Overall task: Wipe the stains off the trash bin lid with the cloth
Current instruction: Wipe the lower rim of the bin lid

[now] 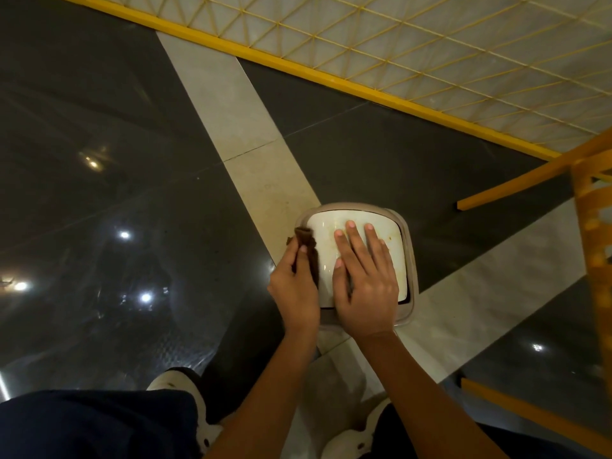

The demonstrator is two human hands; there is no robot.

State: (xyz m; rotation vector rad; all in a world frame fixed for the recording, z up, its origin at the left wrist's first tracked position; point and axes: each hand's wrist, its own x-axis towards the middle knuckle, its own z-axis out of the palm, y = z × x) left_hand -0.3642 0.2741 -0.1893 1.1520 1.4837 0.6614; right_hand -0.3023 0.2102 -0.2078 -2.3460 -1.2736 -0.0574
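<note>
A small trash bin stands on the floor, its white lid (328,226) set in a taupe rim (410,260). Faint brownish stains show on the lid near its far and right edges. My left hand (294,286) grips a dark brown cloth (306,243) at the lid's left edge, where the cloth lies against the rim. My right hand (364,279) rests flat on the lid with straight fingers, covering much of its middle.
The bin stands on a glossy dark floor crossed by pale tile strips (231,104). A yellow frame with wire mesh (397,54) runs along the far side. An orange wooden chair (589,207) stands at the right. My shoes (185,392) are just below the bin.
</note>
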